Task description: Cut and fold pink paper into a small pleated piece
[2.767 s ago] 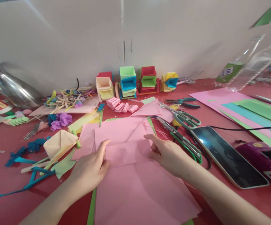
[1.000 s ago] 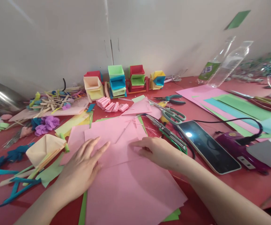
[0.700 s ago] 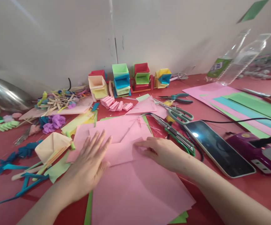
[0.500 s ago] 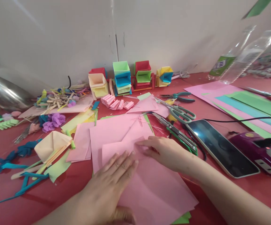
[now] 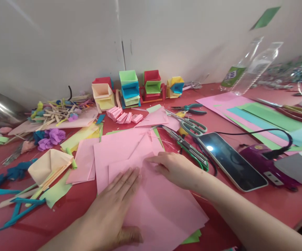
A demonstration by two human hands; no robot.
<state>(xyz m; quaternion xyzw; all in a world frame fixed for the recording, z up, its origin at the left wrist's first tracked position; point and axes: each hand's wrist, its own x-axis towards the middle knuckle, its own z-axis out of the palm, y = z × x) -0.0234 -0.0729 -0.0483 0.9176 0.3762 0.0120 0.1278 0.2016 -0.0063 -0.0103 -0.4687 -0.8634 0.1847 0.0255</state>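
Observation:
My left hand (image 5: 116, 205) lies flat on a folded sheet of pink paper (image 5: 132, 165), fingers together and stretched forward, thumb out to the side. To its right, my right hand (image 5: 173, 169) rests on the same paper. Its index finger is stretched out with the tip on the sheet, and the fingers below are partly curled. A larger pink sheet (image 5: 163, 212) lies beneath, with green paper (image 5: 192, 237) showing at its lower edge. Just beyond my right hand are a green utility knife (image 5: 190, 150) and grey-green scissors (image 5: 192, 125).
A phone (image 5: 231, 162) and a purple charger (image 5: 268, 164) with a black cable lie on the right. Coloured paper boxes (image 5: 130, 89) stand by the wall. Two plastic bottles (image 5: 257, 68) are at the back right. Pliers (image 5: 190, 108), paper flowers (image 5: 52, 138) and sticks (image 5: 58, 113) lie around.
The whole scene has shifted left in view as the camera turned right. Both hands stay on the pink paper, with little visible movement relative to it.

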